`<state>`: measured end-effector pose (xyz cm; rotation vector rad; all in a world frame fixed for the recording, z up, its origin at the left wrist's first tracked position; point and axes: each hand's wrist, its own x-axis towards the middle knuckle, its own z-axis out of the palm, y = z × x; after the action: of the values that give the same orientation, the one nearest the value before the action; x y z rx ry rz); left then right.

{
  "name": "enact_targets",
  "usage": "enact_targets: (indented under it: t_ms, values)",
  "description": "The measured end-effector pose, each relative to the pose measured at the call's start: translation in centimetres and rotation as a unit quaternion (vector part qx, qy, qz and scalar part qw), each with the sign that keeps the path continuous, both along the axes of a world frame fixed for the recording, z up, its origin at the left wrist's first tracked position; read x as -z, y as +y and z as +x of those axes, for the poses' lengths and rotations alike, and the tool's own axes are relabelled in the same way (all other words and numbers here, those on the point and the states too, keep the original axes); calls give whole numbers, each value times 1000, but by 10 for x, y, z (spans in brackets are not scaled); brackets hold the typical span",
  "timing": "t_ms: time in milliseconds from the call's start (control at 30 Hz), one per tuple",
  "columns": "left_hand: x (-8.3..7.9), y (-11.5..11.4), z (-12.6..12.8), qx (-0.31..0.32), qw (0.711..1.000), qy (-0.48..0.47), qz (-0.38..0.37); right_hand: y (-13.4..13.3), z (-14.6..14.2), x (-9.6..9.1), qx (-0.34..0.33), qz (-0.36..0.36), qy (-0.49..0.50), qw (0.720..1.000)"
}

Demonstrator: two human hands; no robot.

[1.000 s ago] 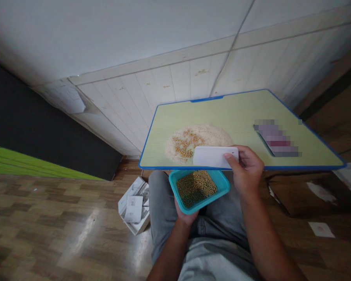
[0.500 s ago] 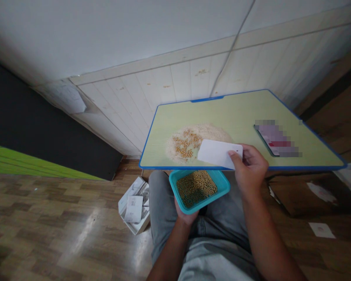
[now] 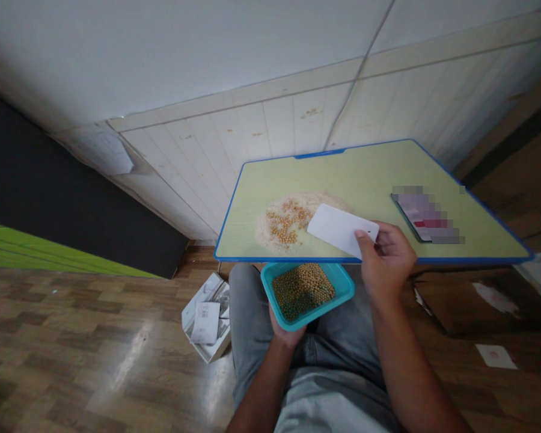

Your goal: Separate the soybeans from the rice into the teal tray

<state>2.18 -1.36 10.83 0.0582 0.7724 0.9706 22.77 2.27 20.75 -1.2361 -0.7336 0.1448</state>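
Observation:
My left hand (image 3: pixel 288 332) grips a turquoise plastic tub (image 3: pixel 313 314) from below, over my lap and under the table's front edge. Inside the tub lie many round yellowish beans (image 3: pixel 303 290). My right hand (image 3: pixel 385 255) pinches a white flat card (image 3: pixel 340 227) with a small hole near its held end, thumb on top. The card is tilted above the table, its far end close to a patch of pale grains (image 3: pixel 268 219). Loose yellow beans (image 3: pixel 285 231) lie scattered among those grains. Most fingers of my left hand are hidden under the tub.
The pale green table (image 3: pixel 369 168) has a blue rim. A phone-like flat object (image 3: pixel 426 219), partly blurred out, rests on its right side. On the floor stand a white open box (image 3: pixel 207 319) at left and a brown carton (image 3: pixel 464 300) at right.
My right hand has turned the card so that its far end points further back, and shifted it slightly right. The tub and my left hand stay in place.

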Motion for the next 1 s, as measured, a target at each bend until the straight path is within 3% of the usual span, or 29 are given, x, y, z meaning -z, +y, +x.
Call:
enact_targets:
  t_ms: [167, 633, 833, 1000]
  values:
    - [-2, -1, 0, 20, 999, -11, 25, -2, -7, 3, -57, -31, -14, 998]
    - [-2, 0, 1, 1, 999, -42, 23, -2, -7, -1, -88, -18, 7, 996]
    - [-11, 0, 4, 3, 999, -3, 39, -4, -8, -5, -105, -18, 20, 994]
    - [-7, 0, 2, -1, 999, 7, 33, -4, -8, -5, -93, -12, 22, 995]
